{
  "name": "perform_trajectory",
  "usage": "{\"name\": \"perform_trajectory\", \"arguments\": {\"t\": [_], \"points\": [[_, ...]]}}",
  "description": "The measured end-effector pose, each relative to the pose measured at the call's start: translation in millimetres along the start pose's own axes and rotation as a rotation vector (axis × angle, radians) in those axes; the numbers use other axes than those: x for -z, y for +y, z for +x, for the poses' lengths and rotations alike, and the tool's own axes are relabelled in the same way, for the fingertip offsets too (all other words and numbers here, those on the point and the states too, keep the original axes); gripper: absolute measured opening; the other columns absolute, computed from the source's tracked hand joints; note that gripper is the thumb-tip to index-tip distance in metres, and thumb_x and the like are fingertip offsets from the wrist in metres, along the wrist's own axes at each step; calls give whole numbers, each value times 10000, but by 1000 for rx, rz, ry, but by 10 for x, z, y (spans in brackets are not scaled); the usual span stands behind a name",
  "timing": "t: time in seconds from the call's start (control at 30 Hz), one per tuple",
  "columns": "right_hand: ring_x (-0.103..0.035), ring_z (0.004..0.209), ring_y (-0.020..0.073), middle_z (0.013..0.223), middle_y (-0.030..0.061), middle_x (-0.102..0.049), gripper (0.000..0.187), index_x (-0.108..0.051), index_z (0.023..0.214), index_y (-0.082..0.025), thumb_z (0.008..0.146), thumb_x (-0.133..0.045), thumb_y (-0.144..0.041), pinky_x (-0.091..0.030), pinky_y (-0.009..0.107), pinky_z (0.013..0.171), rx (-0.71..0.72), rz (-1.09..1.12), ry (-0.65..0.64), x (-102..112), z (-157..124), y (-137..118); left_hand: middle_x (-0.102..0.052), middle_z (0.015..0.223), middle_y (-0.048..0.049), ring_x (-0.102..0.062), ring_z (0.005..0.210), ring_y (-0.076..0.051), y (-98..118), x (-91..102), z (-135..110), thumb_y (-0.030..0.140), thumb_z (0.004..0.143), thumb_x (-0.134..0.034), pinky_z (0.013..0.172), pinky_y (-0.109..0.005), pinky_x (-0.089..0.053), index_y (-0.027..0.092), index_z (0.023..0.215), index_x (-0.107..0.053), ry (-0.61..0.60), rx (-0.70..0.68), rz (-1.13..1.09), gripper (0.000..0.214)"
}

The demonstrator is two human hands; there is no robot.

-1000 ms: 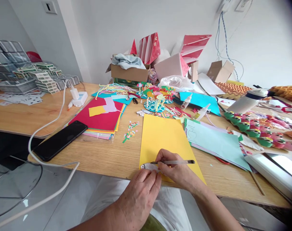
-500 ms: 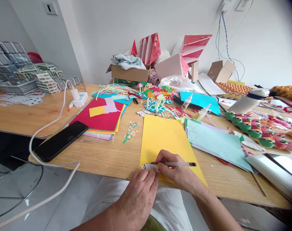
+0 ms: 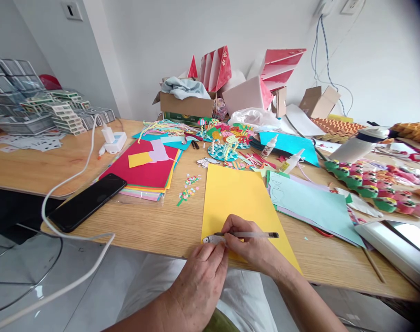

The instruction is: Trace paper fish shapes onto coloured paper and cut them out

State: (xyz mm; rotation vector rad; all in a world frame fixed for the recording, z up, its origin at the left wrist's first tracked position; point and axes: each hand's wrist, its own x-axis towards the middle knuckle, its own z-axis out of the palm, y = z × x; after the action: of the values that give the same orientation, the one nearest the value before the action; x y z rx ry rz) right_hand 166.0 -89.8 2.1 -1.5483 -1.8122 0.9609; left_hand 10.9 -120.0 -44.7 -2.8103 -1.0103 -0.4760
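A yellow paper sheet lies on the wooden table in front of me. At its near left corner a small grey fish-shaped paper cutout rests on the sheet. My left hand presses the cutout down with its fingertips. My right hand is closed around a grey pen, whose tip meets the cutout's edge while its black cap points right.
A black phone and a white cable lie at left by a stack of coloured paper. Light blue sheets, glue bottles, paper cutouts and cardboard boxes crowd the back and right.
The pen tip and my right hand have shifted slightly left along the fish cutout. My left hand stays pressed on the cutout.
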Motion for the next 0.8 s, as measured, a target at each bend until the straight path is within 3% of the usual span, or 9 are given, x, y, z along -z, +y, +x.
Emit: {"name": "perform_trajectory", "arguments": {"t": [0.8], "points": [[-387, 478, 85, 529, -50, -462, 86, -442, 630, -194, 653, -415, -116, -281, 196, 438, 21, -33, 29, 25, 7, 8, -553, 1108, -75, -491, 936, -186, 1, -51, -19, 191, 850, -441, 842, -312, -393, 78, 1221, -440, 11, -13, 50, 388]]}}
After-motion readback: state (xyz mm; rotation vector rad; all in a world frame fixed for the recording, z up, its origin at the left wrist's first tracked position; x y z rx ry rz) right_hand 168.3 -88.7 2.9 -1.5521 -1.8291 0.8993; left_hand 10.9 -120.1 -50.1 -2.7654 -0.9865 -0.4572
